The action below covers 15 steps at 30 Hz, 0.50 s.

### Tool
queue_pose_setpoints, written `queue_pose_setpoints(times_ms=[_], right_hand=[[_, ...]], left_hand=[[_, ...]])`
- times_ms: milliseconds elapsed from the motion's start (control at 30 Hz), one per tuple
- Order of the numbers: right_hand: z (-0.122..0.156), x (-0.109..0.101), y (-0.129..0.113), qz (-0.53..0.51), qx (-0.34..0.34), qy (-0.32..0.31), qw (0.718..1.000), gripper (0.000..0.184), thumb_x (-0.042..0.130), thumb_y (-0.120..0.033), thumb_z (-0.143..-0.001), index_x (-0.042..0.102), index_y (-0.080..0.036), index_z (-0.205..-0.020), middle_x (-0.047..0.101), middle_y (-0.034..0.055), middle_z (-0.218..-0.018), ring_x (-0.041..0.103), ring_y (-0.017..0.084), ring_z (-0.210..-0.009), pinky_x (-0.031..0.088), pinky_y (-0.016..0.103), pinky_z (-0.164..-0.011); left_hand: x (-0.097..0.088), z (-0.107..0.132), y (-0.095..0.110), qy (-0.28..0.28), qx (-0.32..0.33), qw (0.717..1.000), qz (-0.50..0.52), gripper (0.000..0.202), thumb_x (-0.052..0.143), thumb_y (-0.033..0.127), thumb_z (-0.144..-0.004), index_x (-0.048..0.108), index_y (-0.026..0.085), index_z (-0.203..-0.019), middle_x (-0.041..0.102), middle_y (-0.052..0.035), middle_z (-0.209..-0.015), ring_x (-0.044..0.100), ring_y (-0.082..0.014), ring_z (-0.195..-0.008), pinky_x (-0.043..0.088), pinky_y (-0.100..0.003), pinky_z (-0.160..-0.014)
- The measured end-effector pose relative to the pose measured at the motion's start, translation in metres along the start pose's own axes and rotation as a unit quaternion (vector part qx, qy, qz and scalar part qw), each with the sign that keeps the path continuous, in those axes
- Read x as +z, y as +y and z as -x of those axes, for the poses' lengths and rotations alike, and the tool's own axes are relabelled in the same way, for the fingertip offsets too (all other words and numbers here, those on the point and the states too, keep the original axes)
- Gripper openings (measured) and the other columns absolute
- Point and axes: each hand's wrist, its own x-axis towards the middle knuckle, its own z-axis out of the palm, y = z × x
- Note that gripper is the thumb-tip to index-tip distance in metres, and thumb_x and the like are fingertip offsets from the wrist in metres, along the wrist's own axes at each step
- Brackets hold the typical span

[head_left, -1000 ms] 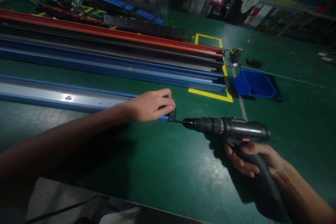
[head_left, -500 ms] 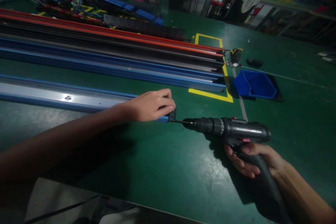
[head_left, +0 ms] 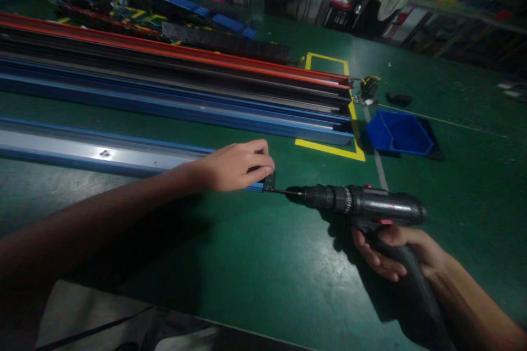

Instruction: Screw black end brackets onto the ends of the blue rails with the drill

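Observation:
A long blue metal rail (head_left: pixel 102 151) lies across the green table (head_left: pixel 255 269), its right end near the middle. My left hand (head_left: pixel 234 165) is closed over that end, fingers pinching a small black end piece (head_left: pixel 269 181) against it. My right hand (head_left: pixel 395 255) grips the handle of a black cordless drill (head_left: pixel 362 204). The drill lies level, pointing left, and its thin bit (head_left: pixel 280 191) touches the black end piece.
Several long blue, black and orange rails (head_left: pixel 185 93) are stacked behind. A blue plastic bin (head_left: pixel 397 131) sits at the right, past a yellow taped outline (head_left: pixel 329 148). Wires and parts (head_left: pixel 102 5) clutter the far left. Small dark tools (head_left: pixel 368 88) lie beyond the bin.

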Motion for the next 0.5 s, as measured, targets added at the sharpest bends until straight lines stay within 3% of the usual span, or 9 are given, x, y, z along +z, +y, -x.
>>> queue_pose_setpoints(times_ms=[500], right_hand=[[0.0008, 0.0031, -0.0004, 0.007, -0.010, 0.014, 1.000, 0.031, 0.072, -0.029, -0.086, 0.079, -0.007, -0.107, 0.073, 0.0114, -0.077, 0.050, 0.004, -0.042, 0.054, 0.019, -0.048]], left_hand=[[0.0010, 0.0002, -0.0012, 0.002, -0.002, 1.000, 0.005, 0.037, 0.041, 0.039, -0.107, 0.075, 0.022, -0.111, 0.059, -0.0062, -0.112, 0.063, -0.0171, -0.096, 0.048, -0.033, -0.092]])
